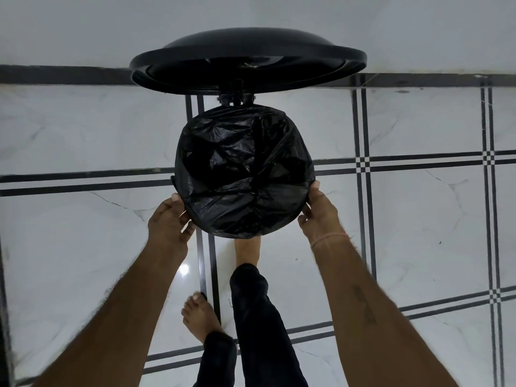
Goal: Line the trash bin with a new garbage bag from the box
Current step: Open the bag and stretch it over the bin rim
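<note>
From my remote station, looking down: the left hand [167, 219] grips the lower-left edge of the black garbage bag [243, 174], thumb on top and fingers curled under the covered rim. Below it, a bare left foot [199, 317] stands flat on the white marble floor [83, 247], across a dark inlay line. At centre, the bag lies between both hands, stretched over the mouth of the round trash bin [236, 99] and sagging in creased folds into its hollow. I cannot tell whether anything lies inside the bag. The bin's black lid [245, 62] stands raised behind it. A bare right foot [247, 250] reaches under the bin's near edge. On the right, the right hand [318, 216], a thin thread [329, 238] at its wrist, clasps the bag's lower-right edge, thumb up along the side and fingers curled beneath.
</note>
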Motion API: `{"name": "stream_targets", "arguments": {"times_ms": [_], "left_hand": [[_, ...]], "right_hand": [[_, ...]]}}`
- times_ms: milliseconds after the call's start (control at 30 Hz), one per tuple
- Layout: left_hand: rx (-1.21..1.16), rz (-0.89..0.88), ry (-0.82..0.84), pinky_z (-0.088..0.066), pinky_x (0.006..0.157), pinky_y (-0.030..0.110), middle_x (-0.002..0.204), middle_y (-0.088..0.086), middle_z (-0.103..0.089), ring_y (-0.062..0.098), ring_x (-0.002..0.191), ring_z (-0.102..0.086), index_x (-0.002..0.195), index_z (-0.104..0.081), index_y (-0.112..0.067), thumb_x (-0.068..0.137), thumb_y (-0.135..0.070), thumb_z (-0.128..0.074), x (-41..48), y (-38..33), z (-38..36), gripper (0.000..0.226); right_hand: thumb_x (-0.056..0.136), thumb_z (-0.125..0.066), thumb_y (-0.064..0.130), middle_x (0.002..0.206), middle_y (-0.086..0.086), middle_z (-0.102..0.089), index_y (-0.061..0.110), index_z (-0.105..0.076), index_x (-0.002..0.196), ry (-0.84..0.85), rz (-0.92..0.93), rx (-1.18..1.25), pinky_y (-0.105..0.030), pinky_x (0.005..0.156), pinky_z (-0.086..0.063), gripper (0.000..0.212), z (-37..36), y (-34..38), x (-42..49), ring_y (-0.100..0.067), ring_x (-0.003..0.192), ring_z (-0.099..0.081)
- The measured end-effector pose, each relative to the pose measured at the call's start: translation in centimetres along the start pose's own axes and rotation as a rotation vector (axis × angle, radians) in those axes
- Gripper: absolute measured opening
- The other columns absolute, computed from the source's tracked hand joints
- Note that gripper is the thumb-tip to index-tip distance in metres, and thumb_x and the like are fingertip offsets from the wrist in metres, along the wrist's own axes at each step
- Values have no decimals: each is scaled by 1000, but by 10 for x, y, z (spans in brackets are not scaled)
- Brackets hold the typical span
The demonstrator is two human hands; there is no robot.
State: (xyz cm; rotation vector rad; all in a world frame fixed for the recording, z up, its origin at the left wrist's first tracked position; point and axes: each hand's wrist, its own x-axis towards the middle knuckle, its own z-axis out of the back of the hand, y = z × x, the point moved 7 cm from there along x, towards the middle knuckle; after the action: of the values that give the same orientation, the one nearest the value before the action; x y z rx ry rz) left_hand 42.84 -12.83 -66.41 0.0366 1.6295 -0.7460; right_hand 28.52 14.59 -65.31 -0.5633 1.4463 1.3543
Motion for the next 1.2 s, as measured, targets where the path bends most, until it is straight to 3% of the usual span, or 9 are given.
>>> {"name": "stream_targets", "arguments": {"times_ms": [100,233,400,467,667,833,933,1033,1200], "left_hand": [[8,26,-16,-53,80,31,100,-6,-74,13,93,-68,107,-67,-23,101,-35,-61,-1,-3,0,15],[-41,17,15,-55,86,32,104,-5,-75,14,99,-69,108,-70,-23,97,-48,-62,-8,-9,-8,29],[-12,68,-32,-55,76,30,94,-3,-75,14,89,-69,101,-72,-19,96,-41,-68,0,-13,-6,24],[16,76,-46,-55,74,29,92,-3,-75,13,85,-69,103,-71,-17,93,-41,-71,3,-12,-4,26],[78,-202,-132,-46,80,28,93,-9,-63,10,90,-57,100,-62,-22,97,-46,-65,5,-42,-6,24],[162,-249,33,-53,73,25,74,-9,-65,2,66,-60,79,-63,-21,98,-37,-66,19,-73,-35,26],[174,-164,18,-53,83,34,72,-7,-65,8,68,-59,74,-64,-22,98,-34,-67,31,-76,-34,28],[208,-153,33,-53,77,29,76,-7,-67,12,77,-60,81,-67,-22,100,-38,-64,34,-81,-38,24],[307,-273,131,-55,60,16,77,-6,-76,4,68,-72,95,-74,-11,97,-43,-67,29,-112,-71,33]], "right_hand": [[101,-67,33,93,2,-70,14,-69,93,-2,-4,81,-20,57,-51,21,-5,0,4,-13,77,-61],[100,-66,42,96,2,-72,11,-73,110,64,151,-42,-29,77,-54,34,-9,15,2,-15,85,-63],[99,-71,23,70,-1,-56,9,-68,83,-26,118,-10,-23,52,-47,22,-4,21,17,-14,57,-44],[98,-72,24,68,-1,-56,9,-65,91,-76,165,-69,-19,46,-47,18,-3,20,20,-13,54,-44],[100,-67,38,87,4,-68,12,-67,103,23,442,-121,-26,75,-58,26,-15,42,1,-8,78,-65],[98,-72,31,92,-11,-68,3,-69,97,113,339,-167,-41,90,-64,28,-47,64,13,-23,88,-68],[97,-71,40,94,-4,-69,8,-71,104,99,142,-225,-31,71,-65,33,-52,69,20,-19,87,-67],[101,-65,42,86,1,-64,11,-68,100,124,161,-326,-24,54,-52,31,-57,77,21,-13,80,-61],[93,-77,35,95,-14,-79,4,-77,90,299,337,-417,-36,80,-64,30,-95,101,10,-27,87,-77]]}}
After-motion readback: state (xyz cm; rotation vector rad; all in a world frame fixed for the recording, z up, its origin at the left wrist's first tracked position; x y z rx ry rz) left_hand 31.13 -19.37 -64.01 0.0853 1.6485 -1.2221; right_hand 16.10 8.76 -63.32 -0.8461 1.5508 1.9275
